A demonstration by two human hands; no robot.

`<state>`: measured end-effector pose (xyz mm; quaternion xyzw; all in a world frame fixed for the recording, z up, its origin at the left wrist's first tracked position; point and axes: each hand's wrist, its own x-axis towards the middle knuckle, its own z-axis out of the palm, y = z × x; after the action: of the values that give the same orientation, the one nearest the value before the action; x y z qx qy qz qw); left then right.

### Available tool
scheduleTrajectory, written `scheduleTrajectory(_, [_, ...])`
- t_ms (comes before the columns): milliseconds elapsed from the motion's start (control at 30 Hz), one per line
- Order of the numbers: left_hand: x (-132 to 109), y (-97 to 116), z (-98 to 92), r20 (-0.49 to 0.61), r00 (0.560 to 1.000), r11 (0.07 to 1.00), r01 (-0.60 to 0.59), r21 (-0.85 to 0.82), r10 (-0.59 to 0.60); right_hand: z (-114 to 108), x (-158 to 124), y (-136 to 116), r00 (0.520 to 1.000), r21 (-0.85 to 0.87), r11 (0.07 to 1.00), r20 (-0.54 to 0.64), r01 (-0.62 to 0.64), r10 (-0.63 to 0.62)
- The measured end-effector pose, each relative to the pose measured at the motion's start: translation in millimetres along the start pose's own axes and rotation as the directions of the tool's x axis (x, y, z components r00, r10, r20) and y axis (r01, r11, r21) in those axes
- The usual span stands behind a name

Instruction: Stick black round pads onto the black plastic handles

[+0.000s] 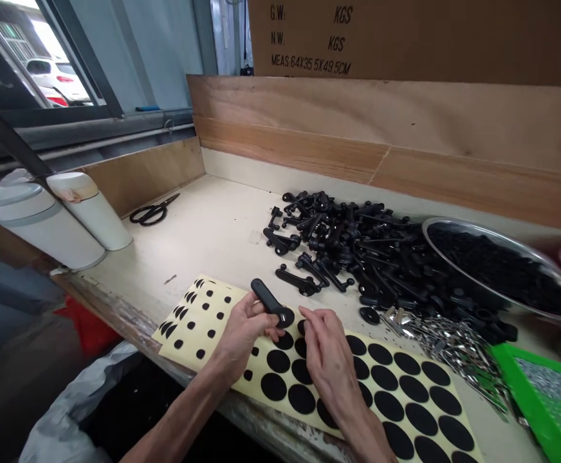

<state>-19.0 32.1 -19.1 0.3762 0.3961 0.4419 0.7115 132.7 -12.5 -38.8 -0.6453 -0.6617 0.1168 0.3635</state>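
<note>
My left hand (249,328) is closed on a black plastic crank handle (269,301), tilted with its narrow end up and its round end towards my right hand. A small light slot shows in that round end. My right hand (327,347) is just to the right, apart from the handle, fingers bunched over the sheet; its thumb and anything pinched there are hidden. Under both hands lies a pale yellow backing sheet (235,296) with large black round stickers (389,406) on the right and smaller black pieces (191,325) on the left.
Behind the sheet is a heap of black crank handles (348,235). To the right are small metal parts (449,341), a steel bowl (502,230) of black parts and a green tray (526,386). Scissors (152,212) and two white bottles (90,209) stand left; a lined bin (63,411) is below.
</note>
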Motion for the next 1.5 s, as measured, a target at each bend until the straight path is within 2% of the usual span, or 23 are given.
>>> scheduleTrajectory(67, [-0.6, 1.4, -0.7, 0.033, 0.999, 0.999, -0.011, -0.042, 0.012, -3.6, 4.0, -3.0, 0.995, 0.313, 0.946, 0.064, -0.087, 0.07])
scheduleTrajectory(167, [-2.3, 3.4, -1.8, 0.07, 0.997, 0.996, -0.025, -0.082, 0.031, -5.1, 8.8, -10.7, 0.958, 0.597, 0.75, 0.199, -0.286, 0.207])
scheduleTrajectory(267, [-5.6, 2.0, 0.6, 0.086, 0.996, 0.996, -0.031, -0.08, 0.038, -3.4, 11.2, -14.6, 0.906, 0.709, 0.564, 0.315, -0.423, 0.283])
scheduleTrajectory(333, [-8.6, -0.9, 4.7, 0.083, 0.996, 0.997, -0.035, -0.068, 0.041, -2.0, 11.5, -15.3, 0.893, 0.719, 0.53, 0.354, -0.449, 0.277])
scheduleTrajectory(433, [-16.6, 0.4, 5.9, 0.02, 0.999, 0.999, -0.048, -0.016, 0.049, -1.1, 9.8, -17.3, 0.879, 0.715, 0.514, 0.421, -0.474, 0.225])
scheduleTrajectory(500, [-27.8, 12.5, -6.1, -0.006, 0.999, 0.996, -0.032, 0.082, 0.033, -2.0, 7.2, -18.5, 0.871, 0.684, 0.554, 0.455, -0.475, 0.184])
scheduleTrajectory(533, [-35.9, 22.9, -17.8, -0.004, 1.0, 0.987, -0.018, 0.159, 0.019, -2.9, 5.4, -18.4, 0.883, 0.644, 0.626, 0.436, -0.439, 0.171])
scheduleTrajectory(600, [-56.3, 49.8, -50.3, 0.001, 1.0, 0.923, -0.001, 0.384, 0.0, -5.2, 1.0, -16.5, 0.941, 0.452, 0.851, 0.311, -0.267, 0.131])
scheduleTrajectory(633, [-67.2, 64.2, -68.5, -0.019, 1.0, 0.846, -0.006, 0.533, 0.019, -6.0, -1.5, -14.8, 0.968, 0.291, 0.944, 0.235, -0.153, 0.084])
scheduleTrajectory(667, [-77.4, 77.1, -85.3, -0.06, 0.996, 0.715, -0.005, 0.699, 0.066, -6.4, -4.0, -13.0, 0.984, 0.121, 0.992, 0.179, -0.045, 0.022])
scheduleTrajectory(733, [-91.5, 92.8, -107.2, -0.134, 0.963, 0.4, 0.03, 0.916, 0.233, -5.1, -8.8, -9.5, 0.986, -0.136, 0.985, 0.138, 0.109, -0.09])
scheduleTrajectory(767, [-93.9, 93.2, -109.4, -0.109, 0.945, 0.282, 0.019, 0.959, 0.309, -3.5, -10.7, -8.3, 0.983, -0.207, 0.967, 0.134, 0.149, -0.123])
scheduleTrajectory(833, [-88.9, 78.6, -96.2, 0.054, 0.932, 0.162, -0.119, 0.98, 0.358, 0.7, -13.7, -6.7, 0.982, -0.276, 0.945, 0.113, 0.177, -0.151])
scheduleTrajectory(900, [-73.4, 49.4, -68.2, 0.296, 0.911, 0.138, -0.345, 0.929, 0.286, 4.5, -15.6, -5.4, 0.987, -0.285, 0.947, 0.096, 0.152, -0.13])
scheduleTrajectory(933, [-63.9, 33.3, -53.4, 0.379, 0.898, 0.104, -0.409, 0.907, 0.225, 5.9, -16.5, -4.6, 0.99, -0.268, 0.955, 0.091, 0.13, -0.109])
scheduleTrajectory(1000, [-46.8, 4.7, -30.6, 0.45, 0.872, -0.049, -0.45, 0.892, 0.191, 7.7, -18.9, -2.4, 0.994, -0.22, 0.971, 0.071, 0.094, -0.08])
scheduleTrajectory(1100, [-34.0, -18.5, -20.9, 0.475, 0.854, -0.22, -0.432, 0.875, 0.212, 10.0, -23.8, -0.3, 0.993, -0.194, 0.974, 0.029, 0.119, -0.116])
scheduleTrajectory(1200, [-34.5, -21.3, -26.6, 0.495, 0.841, -0.248, -0.443, 0.862, 0.219, 11.6, -26.0, -1.8, 0.992, -0.144, 0.982, 0.046, 0.122, -0.116])
scheduleTrajectory(1333, [-39.9, -16.9, -28.3, 0.489, 0.848, -0.21, -0.45, 0.868, 0.206, 7.8, -20.6, -2.8, 0.986, 0.033, 0.997, 0.151, -0.071, 0.065])
scheduleTrajectory(1400, [-41.5, -14.9, -27.1, 0.468, 0.86, -0.159, -0.442, 0.883, 0.204, 3.8, -16.9, -0.7, 0.97, 0.105, 0.988, 0.228, -0.109, 0.083])
scheduleTrajectory(1500, [-41.6, -9.6, -27.2, 0.402, 0.888, -0.017, -0.409, 0.912, 0.224, -2.5, -12.9, 2.3, 0.951, 0.229, 0.965, 0.307, -0.125, 0.05])
